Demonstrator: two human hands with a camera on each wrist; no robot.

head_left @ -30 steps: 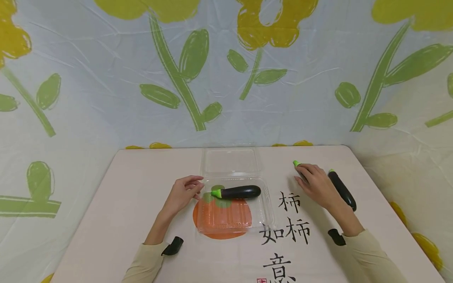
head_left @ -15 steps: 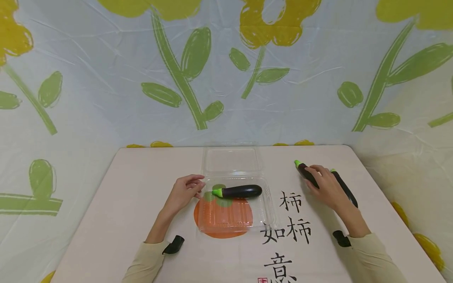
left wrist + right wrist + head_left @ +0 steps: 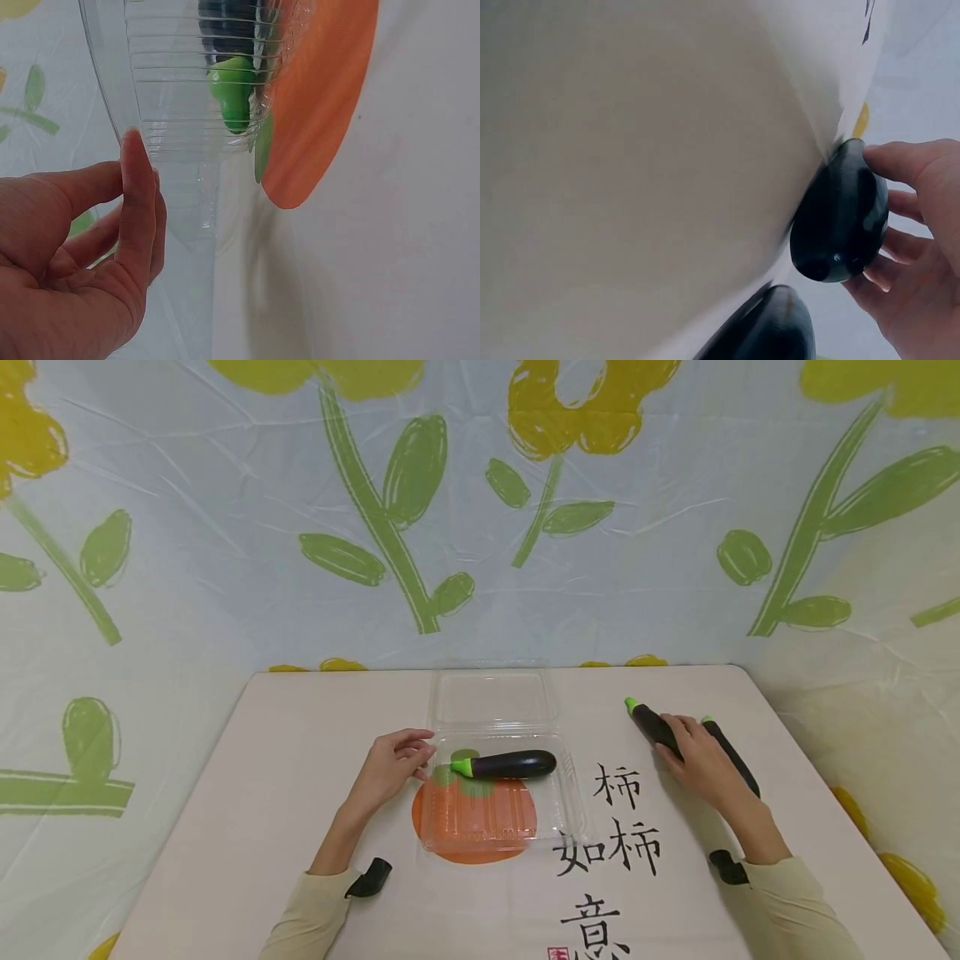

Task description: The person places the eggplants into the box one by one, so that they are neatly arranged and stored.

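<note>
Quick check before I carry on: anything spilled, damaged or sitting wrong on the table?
Nothing stands out. One glossy dark eggplant with a green stem lies in the open, clear plastic clamshell; the right hand grips a matching eggplant, and a third eggplant lies beside it. No spill or damage shows.

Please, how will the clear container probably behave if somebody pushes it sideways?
The clear container looks thin-walled, so it is probably light and slides easily. Its ribbed base may give some stiffness, but the open lid, folded back behind it, could flap a little. The rounded, glossy eggplant inside lies loose and might roll.
</note>
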